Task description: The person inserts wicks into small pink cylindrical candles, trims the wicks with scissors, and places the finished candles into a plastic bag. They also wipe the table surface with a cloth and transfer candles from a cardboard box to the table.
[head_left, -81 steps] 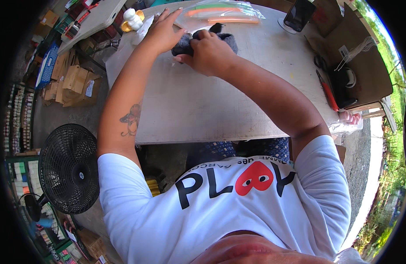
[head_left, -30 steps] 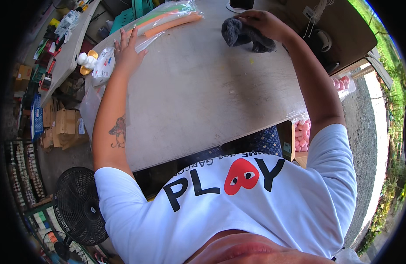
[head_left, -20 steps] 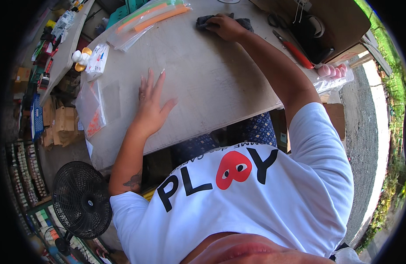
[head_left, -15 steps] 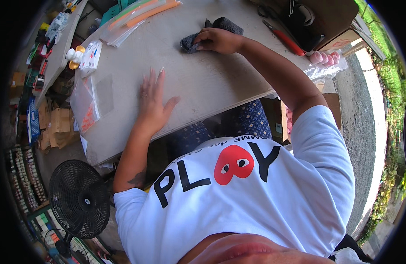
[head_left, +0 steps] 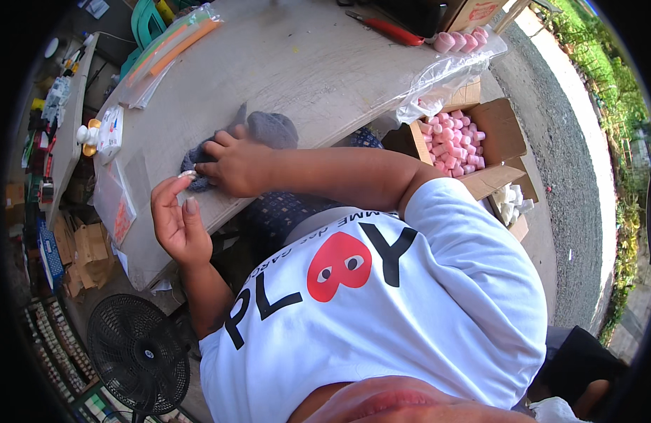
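Note:
A dark grey cloth (head_left: 272,130) lies bunched on the table near its front edge. My right hand (head_left: 239,163) presses down on it from above, with bent fingers gripping its folds. Some of the cloth bulges out beyond the knuckles, and part is hidden under the palm. Just left of it, my left hand (head_left: 181,224) is raised at the table's edge, fingers loosely curved and thumb apart. Its fingertips come close to the right hand's fingers and the cloth; whether they touch, I cannot tell.
Plastic sleeves with orange and green strips (head_left: 172,53) lie at the far left, near a white packet (head_left: 110,132). Red-handled pliers (head_left: 392,29) and pink cylinders (head_left: 461,42) sit at the far right. Beside the table stands a carton (head_left: 505,127) of pink pieces; a black fan (head_left: 138,354) stands lower left.
My right hand has drawn the cloth from the table's far side toward the near left edge. My left hand has lifted from lying flat and curled its fingers. The view has shifted.

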Tool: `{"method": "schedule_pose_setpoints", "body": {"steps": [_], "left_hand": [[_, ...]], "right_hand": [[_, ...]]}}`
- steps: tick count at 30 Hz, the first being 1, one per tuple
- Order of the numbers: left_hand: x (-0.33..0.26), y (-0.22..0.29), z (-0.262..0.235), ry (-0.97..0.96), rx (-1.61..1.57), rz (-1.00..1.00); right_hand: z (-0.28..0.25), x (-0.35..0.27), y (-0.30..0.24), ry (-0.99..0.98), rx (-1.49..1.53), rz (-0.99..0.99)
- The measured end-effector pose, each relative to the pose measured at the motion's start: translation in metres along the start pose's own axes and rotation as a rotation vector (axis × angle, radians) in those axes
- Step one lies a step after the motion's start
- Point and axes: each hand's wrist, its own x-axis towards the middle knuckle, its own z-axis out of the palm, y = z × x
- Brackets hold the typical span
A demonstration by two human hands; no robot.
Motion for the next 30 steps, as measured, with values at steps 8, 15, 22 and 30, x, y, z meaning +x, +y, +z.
{"method": "schedule_pose_setpoints", "body": {"steps": [8, 15, 22, 30], "left_hand": [[0.034, -0.009, 0.068, -0.357, 0.596, -0.246], [0.088, -0.013, 0.134, -0.493, 0.830, -0.571], [0.134, -0.033, 0.203, -0.482, 0.751, -0.331], [0.149, -0.036, 0.280, -0.299, 0.356, -0.068]], "right_hand": [[0.001, -0.017, 0.053, 0.148, 0.070, 0.158], [-0.101, -0.142, 0.131, 0.772, 0.085, 0.550], [-0.026, -0.335, 0.215, 0.079, -0.251, 0.898], [-0.018, -0.347, 0.191, 0.141, 0.082, 0.711]]}}
